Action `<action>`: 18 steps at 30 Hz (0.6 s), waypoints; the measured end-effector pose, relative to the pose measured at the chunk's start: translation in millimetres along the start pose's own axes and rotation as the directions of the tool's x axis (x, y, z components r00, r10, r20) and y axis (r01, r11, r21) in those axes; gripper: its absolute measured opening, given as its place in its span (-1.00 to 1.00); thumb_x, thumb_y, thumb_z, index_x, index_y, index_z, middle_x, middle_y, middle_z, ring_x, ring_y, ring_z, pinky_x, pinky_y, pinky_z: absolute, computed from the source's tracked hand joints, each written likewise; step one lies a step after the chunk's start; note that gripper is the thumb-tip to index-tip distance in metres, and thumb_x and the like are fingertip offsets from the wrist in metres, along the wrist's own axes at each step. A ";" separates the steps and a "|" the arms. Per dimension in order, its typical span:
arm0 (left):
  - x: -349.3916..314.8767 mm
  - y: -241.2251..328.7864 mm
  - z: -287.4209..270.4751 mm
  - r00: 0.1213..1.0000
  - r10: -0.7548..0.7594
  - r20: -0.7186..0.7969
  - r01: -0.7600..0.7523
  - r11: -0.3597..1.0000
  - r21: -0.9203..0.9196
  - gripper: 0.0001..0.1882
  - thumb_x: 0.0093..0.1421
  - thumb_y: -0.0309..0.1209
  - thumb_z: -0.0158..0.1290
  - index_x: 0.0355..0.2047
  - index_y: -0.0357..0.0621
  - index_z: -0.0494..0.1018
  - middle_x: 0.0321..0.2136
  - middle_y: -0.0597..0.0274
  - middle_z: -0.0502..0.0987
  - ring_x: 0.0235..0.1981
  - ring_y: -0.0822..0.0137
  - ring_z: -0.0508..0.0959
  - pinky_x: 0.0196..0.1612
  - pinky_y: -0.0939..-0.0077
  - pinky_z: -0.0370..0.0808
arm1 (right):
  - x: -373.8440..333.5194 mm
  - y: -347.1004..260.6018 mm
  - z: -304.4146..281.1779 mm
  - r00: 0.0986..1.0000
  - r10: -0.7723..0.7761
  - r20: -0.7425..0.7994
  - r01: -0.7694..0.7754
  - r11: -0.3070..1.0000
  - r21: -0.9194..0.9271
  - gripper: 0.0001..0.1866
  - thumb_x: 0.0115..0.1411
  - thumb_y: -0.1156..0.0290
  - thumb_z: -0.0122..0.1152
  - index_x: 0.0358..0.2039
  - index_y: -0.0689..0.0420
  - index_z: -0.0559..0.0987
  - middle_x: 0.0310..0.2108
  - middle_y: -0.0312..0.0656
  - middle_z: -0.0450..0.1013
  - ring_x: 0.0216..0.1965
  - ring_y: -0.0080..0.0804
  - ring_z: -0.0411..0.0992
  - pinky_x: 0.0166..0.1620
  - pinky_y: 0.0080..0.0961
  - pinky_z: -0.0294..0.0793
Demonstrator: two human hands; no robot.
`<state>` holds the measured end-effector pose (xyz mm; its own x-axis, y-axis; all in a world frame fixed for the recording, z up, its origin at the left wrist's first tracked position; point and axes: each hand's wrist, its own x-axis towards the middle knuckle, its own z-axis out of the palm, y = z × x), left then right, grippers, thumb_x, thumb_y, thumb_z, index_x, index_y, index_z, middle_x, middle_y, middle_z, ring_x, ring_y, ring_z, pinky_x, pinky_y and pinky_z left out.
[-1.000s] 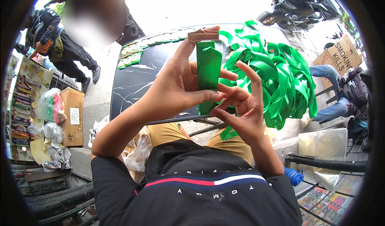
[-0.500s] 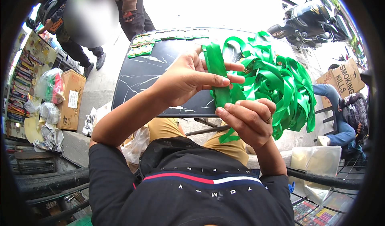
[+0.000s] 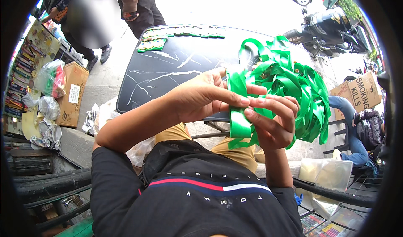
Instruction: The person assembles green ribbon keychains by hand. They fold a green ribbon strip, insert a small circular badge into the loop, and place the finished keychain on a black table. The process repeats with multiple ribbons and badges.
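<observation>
A green satin ribbon (image 3: 240, 125), wound into a flat band, is gripped between the thumb and fingers of my left hand (image 3: 201, 95). Its lower end hangs below that thumb. My right hand (image 3: 275, 121) has its thumb and fingertips against the band's right edge, close to the left fingertips; whether they pinch a strand is hard to see. Just beyond lies a big tangled pile of green ribbons (image 3: 310, 96) with small gold-coloured pieces in it. Along the far edge of the table (image 3: 145, 83) sits a row of folded green ribbon bundles with gold-coloured medals (image 3: 191, 32).
At left stand a cardboard box (image 3: 73, 96), plastic bags (image 3: 50, 79) and a goods rack. Two people stand beyond the table's far left. A seated person's jeans (image 3: 350, 125), a cardboard carton (image 3: 357, 90) and motorcycles (image 3: 331, 27) are at right.
My right hand has risen from the band's lower end to beside my left fingertips. The band has come lower and closer to me, its lower part now showing a broad face.
</observation>
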<state>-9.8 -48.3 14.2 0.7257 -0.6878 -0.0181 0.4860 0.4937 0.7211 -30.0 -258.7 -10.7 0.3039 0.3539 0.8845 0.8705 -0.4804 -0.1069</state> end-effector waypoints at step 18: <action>2.1 -26.8 4.1 0.933 0.328 -0.150 -0.264 0.904 0.336 -0.65 0.37 -0.40 -0.05 0.07 -0.38 0.38 -0.09 -0.02 0.57 -0.05 0.33 0.58 0.05 0.46 0.51 | -23.2 -16.7 21.5 0.787 0.593 0.169 -0.517 0.483 0.707 -0.74 0.03 0.79 0.27 -0.23 0.30 0.58 -0.29 -0.15 0.55 -0.20 -0.45 0.50 -0.12 -0.53 0.43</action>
<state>-23.4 -65.1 -2.3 0.9092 -0.4001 0.1156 0.0845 0.4490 0.8895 -43.3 -241.7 -39.1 0.8213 0.1294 0.5557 0.5373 0.1523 -0.8295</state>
